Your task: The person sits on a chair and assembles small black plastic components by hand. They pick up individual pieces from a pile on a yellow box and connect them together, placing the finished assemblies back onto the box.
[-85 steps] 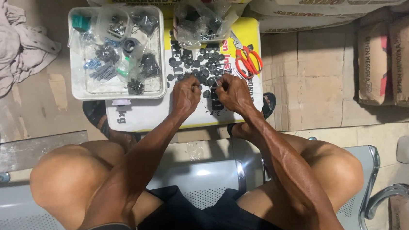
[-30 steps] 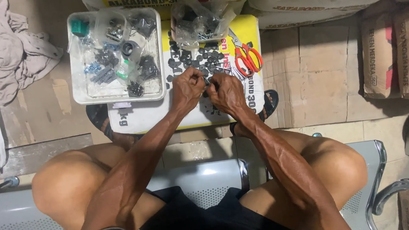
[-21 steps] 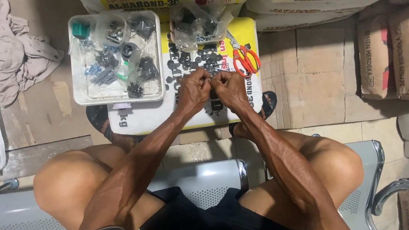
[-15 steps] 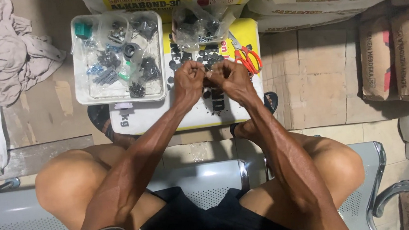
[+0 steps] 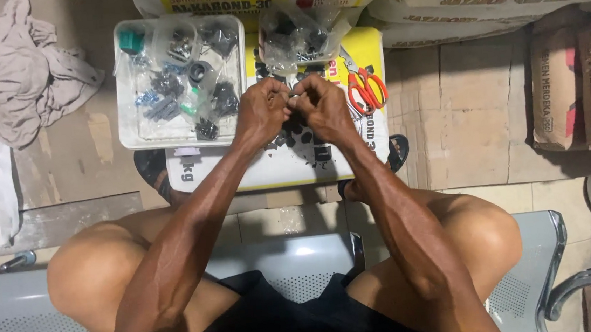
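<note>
Left hand [image 5: 261, 111] and right hand [image 5: 324, 107] met fingertip to fingertip, pinching a small part [image 5: 292, 100] above the loose black pieces [image 5: 286, 138]; many remained unsorted beside the white tray [image 5: 132, 140].

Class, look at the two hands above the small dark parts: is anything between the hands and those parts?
Nothing visible. The left hand and right hand meet fingertip to fingertip directly above the small dark parts on the yellow-and-white sack; the orange scissors lie off to one side.
</note>
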